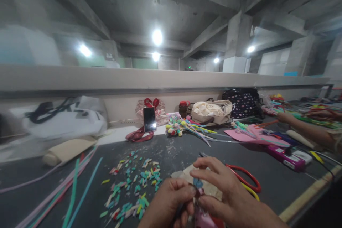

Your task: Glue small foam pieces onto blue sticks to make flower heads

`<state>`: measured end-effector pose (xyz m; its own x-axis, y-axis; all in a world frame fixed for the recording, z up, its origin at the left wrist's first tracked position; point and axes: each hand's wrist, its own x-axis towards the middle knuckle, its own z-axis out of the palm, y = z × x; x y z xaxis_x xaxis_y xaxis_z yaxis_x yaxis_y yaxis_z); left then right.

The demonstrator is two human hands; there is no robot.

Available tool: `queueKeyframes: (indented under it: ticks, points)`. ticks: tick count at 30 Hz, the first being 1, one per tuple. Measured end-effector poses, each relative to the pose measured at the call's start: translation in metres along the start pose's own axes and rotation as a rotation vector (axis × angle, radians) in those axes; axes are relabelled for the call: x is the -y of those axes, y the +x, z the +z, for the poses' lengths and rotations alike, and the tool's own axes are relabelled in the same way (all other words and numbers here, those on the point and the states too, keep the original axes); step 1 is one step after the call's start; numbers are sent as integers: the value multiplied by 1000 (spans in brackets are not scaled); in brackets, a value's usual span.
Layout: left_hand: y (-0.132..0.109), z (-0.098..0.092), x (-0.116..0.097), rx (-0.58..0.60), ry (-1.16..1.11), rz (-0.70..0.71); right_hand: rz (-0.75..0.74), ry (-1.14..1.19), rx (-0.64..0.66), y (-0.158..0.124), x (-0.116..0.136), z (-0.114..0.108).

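My left hand (173,199) is closed at the bottom middle, thumb and forefinger pinched at a small blue and pink piece (198,183). From the other side my right hand (227,188) curls its fingers around the same piece, thumb close to the left fingertips. The piece is partly hidden by my fingers, and I cannot tell its exact kind. Pink material (203,219) shows below the hands. A beige sheet (215,189) lies under them. Just right of my right hand is a red loop handle (255,180), with a yellow strip beside it.
Many small coloured cut pieces (139,181) are scattered left of my hands. Long coloured strips (73,190) lie further left. Behind stand a phone (150,119), a bundle of strips (181,124) and bags. At right are a purple box (287,158) and another person's hand (284,118).
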<state>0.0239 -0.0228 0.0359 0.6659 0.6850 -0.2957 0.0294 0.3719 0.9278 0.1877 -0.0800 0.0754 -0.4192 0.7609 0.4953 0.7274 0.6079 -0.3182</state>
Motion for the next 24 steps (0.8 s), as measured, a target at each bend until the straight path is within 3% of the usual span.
queueKeyframes:
  ticks: [10,17,21,24]
  points:
    - [0,0,1,-7,-70,-8,49,58,-7,-3,-2,1]
    - [0,-4,-3,-21,-166,107,224,287,-168,-10,-10,-1]
    - [-6,-5,-9,62,-230,75,293,385,-128,-6,-6,-2]
    - [-16,0,-12,56,-278,36,308,508,-80,-1,0,-5]
